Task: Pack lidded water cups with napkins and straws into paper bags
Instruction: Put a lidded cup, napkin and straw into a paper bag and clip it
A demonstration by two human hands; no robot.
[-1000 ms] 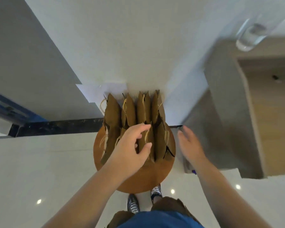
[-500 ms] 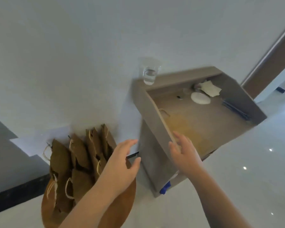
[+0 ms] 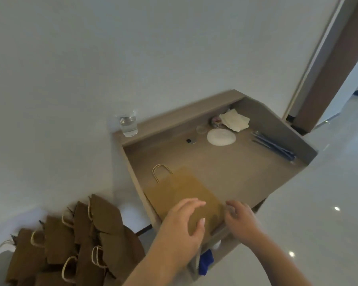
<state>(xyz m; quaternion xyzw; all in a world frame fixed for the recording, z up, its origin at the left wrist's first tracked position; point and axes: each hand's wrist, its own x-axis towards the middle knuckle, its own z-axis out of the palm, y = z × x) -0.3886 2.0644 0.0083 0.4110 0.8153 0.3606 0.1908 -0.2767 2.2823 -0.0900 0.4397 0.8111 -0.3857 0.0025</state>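
Though apart, left hand (image 3: 182, 223) and right hand (image 3: 242, 219) arched over paper bag (image 3: 179, 188).

One flat paper bag (image 3: 182, 193) lay on the surface (image 3: 225, 172), along with one cup of water (image 3: 129, 125), one white lid (image 3: 221, 136), one stack of napkins (image 3: 235, 120) and one bundle of blue straws (image 3: 275, 146). Beside the surface stood perhaps eight more bags (image 3: 70, 244), overlapping too closely to count.

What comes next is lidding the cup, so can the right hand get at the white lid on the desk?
Probably yes. The white lid lies flat on the desk beyond the right hand, with only bare surface between; the paper bag sits to the left.
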